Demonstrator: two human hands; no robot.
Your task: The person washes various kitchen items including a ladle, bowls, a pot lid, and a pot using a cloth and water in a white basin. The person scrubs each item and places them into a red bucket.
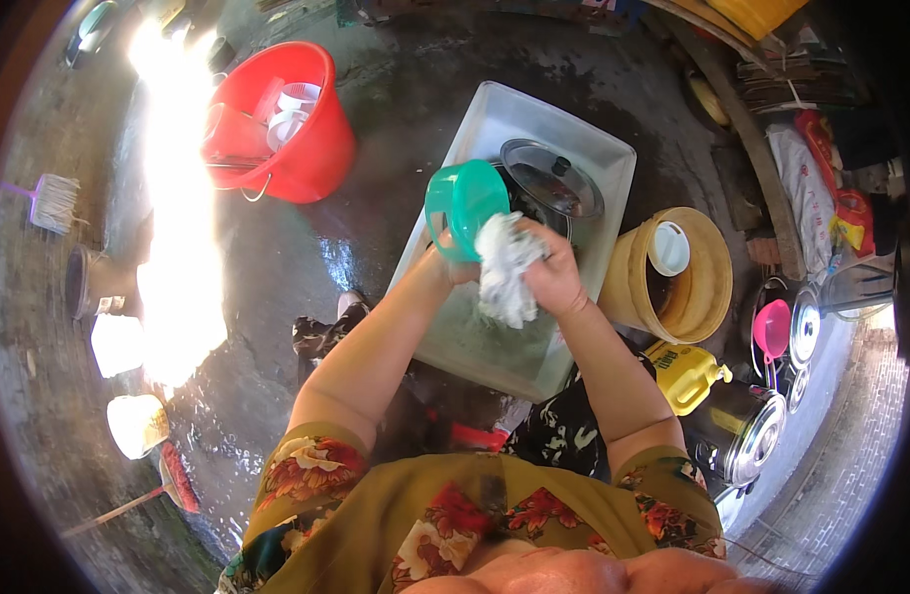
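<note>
My left hand (455, 260) grips a green plastic container (466, 204) by its lower side, and the container is tilted with its mouth facing right. A crumpled white cloth (508, 267) is bunched in my right hand (553, 269) and hangs close against the container's rim. Both hands are over a large white plastic tub (462, 341) with cloudy water in its near part. A glass pot lid (548, 174) with a black knob lies in the tub's far part, partly over a dark round vessel that the container and my hand partly hide.
A red bucket (329, 141) holding white and red plastic items stands at the upper left on wet floor. Right of the tub are a tan bucket (622, 286) with a white item inside, a yellow jug (678, 379) and a lidded metal pot (722, 431). A mop (54, 204) lies far left.
</note>
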